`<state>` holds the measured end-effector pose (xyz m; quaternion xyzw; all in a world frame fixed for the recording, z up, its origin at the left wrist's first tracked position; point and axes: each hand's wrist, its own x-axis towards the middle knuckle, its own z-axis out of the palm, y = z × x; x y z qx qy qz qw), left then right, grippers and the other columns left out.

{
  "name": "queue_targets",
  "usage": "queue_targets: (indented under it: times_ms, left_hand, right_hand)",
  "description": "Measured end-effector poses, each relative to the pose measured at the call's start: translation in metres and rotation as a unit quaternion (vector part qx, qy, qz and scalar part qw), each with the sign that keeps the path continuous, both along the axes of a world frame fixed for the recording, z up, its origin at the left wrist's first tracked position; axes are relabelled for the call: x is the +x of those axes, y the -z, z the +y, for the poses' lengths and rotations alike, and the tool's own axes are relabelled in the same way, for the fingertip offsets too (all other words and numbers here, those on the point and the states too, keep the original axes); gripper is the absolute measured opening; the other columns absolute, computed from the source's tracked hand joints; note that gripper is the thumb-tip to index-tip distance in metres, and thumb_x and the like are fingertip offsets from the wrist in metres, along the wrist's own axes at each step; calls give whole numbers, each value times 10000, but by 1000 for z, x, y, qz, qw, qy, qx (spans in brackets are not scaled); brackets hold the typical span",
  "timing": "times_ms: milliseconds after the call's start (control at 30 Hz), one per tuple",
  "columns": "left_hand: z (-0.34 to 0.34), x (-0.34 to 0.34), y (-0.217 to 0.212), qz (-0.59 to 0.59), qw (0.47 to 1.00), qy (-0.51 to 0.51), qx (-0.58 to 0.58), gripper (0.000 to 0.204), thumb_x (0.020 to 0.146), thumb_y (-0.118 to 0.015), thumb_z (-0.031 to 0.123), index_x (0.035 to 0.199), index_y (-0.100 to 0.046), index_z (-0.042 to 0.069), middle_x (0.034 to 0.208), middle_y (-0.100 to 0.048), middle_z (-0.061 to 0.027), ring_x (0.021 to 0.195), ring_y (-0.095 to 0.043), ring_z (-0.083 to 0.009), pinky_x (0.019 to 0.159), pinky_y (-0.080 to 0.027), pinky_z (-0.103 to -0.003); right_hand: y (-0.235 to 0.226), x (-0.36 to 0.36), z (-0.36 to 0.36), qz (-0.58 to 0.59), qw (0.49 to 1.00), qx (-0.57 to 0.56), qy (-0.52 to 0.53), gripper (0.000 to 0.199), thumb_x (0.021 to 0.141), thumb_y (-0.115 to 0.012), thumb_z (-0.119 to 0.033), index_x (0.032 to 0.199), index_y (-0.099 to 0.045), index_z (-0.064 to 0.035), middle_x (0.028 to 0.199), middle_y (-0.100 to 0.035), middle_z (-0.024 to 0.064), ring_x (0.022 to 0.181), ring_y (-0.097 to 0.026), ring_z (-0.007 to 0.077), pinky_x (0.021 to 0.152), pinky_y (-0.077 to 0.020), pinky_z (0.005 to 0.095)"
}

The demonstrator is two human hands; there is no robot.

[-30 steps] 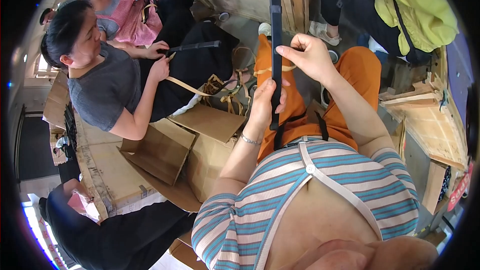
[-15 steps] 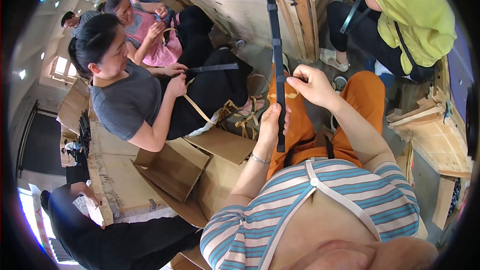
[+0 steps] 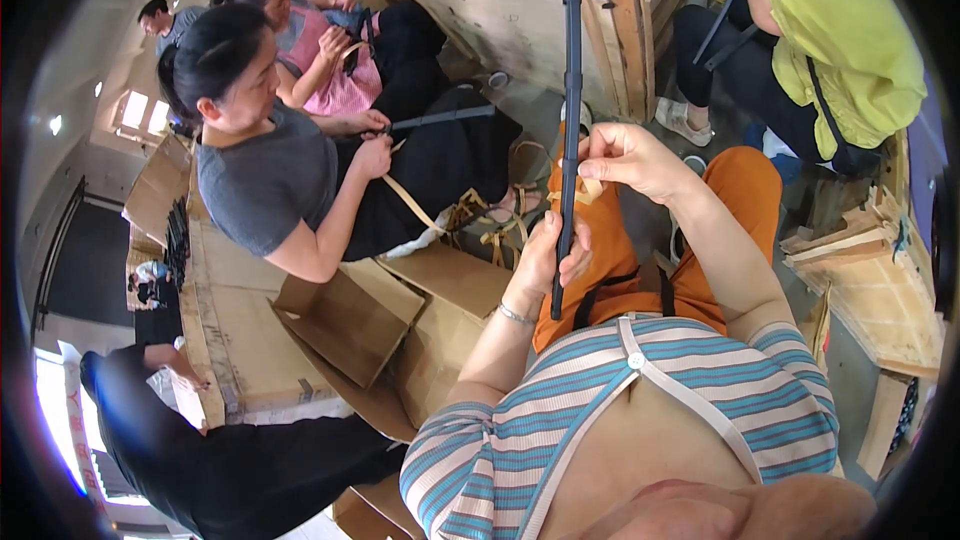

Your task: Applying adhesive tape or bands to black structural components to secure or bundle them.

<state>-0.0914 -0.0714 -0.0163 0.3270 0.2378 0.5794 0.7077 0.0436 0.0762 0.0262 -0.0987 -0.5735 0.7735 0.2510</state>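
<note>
Holding the long, thin black strip [image 3: 571, 90] upright in front of my chest, I have my left hand [image 3: 545, 258] closed round its lower part and my right hand [image 3: 625, 158] pinching it a little higher up. The hands are close together, one above the other, both clamped on the strip.

Change since the earlier pictures: a second ago my right hand was raised well above the left, with the fingers spread over the top of the strip. It has since come down and now sits just above the left hand, thumb and fingers gripping a short tan band [image 3: 588, 190] pressed against the strip. I judge from this that the work has passed from running along the strip to fixing the tan band at one spot.

Orientation: the long axis of the strip runs nearly vertical in the picture. Its lower end points toward my lap, ending just below my left hand over my orange trousers [image 3: 740, 190]. Its upper end points away from me, past the pale wooden crate [image 3: 560, 10], and leaves the top edge of the view.

To my left, a person in a grey shirt [image 3: 265, 175] sits handling a similar dark strip [image 3: 440, 118] with tan bands. Flattened brown cardboard pieces [image 3: 350, 325] lie on the floor between us.
</note>
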Motion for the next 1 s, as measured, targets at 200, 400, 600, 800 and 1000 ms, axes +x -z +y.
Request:
queue_targets:
  times_ms: [200,400,600,800,1000]
  left_hand:
    - [3,-3,-4,327,924,-197,-2,305,932,-439,355,899,-425,52,676,-448,-9,456,-387,-68,426,-316,-182]
    - [0,-3,6,401,850,-340,23,188,915,-514,195,975,-433,36,679,-456,34,510,-363,-27,450,-298,-161]
    - [4,8,-12,318,891,-319,-59,144,933,-462,173,897,-460,33,631,-487,-12,439,-383,-48,398,-317,-176]
    - [4,8,-18,316,892,-320,-52,174,935,-460,200,897,-482,32,619,-491,-13,459,-400,-59,424,-335,-184]
    - [2,2,-24,287,910,-295,-52,249,953,-415,253,858,-501,39,643,-539,-30,531,-459,-72,498,-379,-191]
  right_hand:
    - [3,-6,-2,-11,998,35,55,224,789,-653,-37,656,-474,-56,780,-580,70,739,-552,81,677,-447,201]
    - [-1,-11,-13,-20,995,69,73,189,815,-623,-37,700,-475,-51,791,-625,80,691,-576,80,624,-455,200]
    - [-4,-9,-12,-164,960,169,151,233,791,-661,-41,675,-459,-47,662,-595,39,643,-564,46,504,-427,176]
    - [-6,-3,-8,-124,969,127,174,243,739,-730,-134,682,-527,-13,644,-564,11,571,-470,49,506,-394,224]
    - [-18,-1,-13,-117,977,121,130,160,805,-660,-80,741,-515,-54,683,-497,-57,626,-425,7,547,-354,171]
